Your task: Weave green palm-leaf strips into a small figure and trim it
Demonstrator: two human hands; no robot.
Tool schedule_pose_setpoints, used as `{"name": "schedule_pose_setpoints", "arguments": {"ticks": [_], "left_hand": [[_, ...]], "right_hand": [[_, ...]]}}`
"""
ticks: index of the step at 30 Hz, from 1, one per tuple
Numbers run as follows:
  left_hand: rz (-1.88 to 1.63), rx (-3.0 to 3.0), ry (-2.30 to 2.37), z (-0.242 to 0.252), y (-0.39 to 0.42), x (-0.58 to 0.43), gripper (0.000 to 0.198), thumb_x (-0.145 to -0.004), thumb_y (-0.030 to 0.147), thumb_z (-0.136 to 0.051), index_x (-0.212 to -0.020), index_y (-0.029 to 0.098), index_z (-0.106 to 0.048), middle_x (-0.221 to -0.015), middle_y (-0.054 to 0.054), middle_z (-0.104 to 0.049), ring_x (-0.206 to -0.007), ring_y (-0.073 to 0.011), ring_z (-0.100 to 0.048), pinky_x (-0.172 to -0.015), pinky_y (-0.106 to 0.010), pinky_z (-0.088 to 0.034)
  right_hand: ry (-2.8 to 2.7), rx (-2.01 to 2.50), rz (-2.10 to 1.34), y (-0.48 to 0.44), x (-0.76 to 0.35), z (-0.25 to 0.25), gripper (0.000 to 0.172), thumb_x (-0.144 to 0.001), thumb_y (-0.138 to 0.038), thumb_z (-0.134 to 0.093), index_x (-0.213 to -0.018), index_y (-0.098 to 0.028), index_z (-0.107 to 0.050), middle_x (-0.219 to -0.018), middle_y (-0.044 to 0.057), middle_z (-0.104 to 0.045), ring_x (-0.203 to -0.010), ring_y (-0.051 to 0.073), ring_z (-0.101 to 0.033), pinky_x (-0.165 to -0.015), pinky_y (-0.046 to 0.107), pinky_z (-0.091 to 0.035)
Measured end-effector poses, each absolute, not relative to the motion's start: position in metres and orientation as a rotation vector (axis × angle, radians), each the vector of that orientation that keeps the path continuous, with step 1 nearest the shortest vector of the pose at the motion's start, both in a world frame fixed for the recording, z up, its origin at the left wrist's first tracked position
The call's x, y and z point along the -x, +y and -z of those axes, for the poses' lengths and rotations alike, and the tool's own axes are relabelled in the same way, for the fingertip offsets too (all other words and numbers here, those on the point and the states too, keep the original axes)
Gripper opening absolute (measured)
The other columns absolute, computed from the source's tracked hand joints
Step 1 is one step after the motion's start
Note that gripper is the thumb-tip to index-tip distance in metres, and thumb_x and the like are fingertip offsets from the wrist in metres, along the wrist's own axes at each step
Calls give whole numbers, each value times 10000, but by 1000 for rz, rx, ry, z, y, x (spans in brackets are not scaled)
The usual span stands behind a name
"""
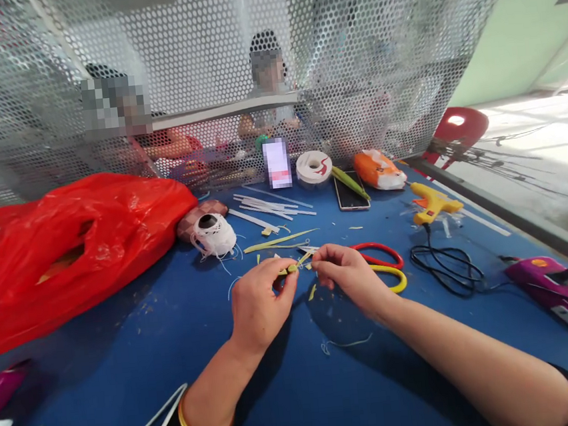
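My left hand [259, 299] pinches one end of a small yellow-green strip [296, 264] above the blue table [129, 375]. My right hand [342, 271] is closed in a pinch at the strip's other end, fingers curled. The two hands nearly meet over the table's middle. Just beyond my right hand lie red-handled scissors [381, 256] and a yellow ring [395, 277]. A spool of white thread [214, 233] stands past my left hand.
A red plastic bag [67, 254] fills the left. A yellow glue gun [431, 205] with black cord [447, 267], a phone [347, 193], tape roll [313, 167], white strips [263, 208] and a purple tool [563, 290] lie around. Two people sit behind a perforated screen [348, 46].
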State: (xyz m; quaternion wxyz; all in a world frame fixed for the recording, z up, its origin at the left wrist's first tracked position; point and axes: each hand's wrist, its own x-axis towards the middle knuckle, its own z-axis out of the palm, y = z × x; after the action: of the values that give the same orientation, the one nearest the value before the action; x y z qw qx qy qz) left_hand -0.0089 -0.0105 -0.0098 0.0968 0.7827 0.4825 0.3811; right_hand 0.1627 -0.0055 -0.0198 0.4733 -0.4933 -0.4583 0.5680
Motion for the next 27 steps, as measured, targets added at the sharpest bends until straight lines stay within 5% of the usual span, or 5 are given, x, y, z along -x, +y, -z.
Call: {"name": "schedule_pose_setpoints", "arguments": {"ticks": [7,20,27], "left_hand": [[-1207,-2388,1284,12,-12,7,160,-847,148,-593,-945,216,-699,-927,-20,-748,-852,-157,-693,-787,-261,-518],[-1216,-2235,1280,15,-10,6,122,-846,169,-611,-914,214,-703,-906,-17,-732,-831,-143,-676,-771,-249,-516],[-1153,-1836,1343,17,-8,3,124,-816,253,-642,-902,211,-722,-913,-31,-754,-803,-173,-699,-745,-271,-530]], "right_hand": [[-1164,1057,-1559,-7,-159,18,318,-682,-431,-755,-822,-161,-659,-584,-47,-565,-477,77,-467,-443,215,-366],[-985,1087,-1636,-6,-159,23,283,-612,-382,-811,-673,-149,-664,-568,-45,-566,-442,46,-440,-453,204,-356],[-1066,1062,-1534,-9,-156,21,223,-690,-360,-735,-672,-162,-634,-581,-46,-566,-455,56,-451,-471,216,-372]]}}
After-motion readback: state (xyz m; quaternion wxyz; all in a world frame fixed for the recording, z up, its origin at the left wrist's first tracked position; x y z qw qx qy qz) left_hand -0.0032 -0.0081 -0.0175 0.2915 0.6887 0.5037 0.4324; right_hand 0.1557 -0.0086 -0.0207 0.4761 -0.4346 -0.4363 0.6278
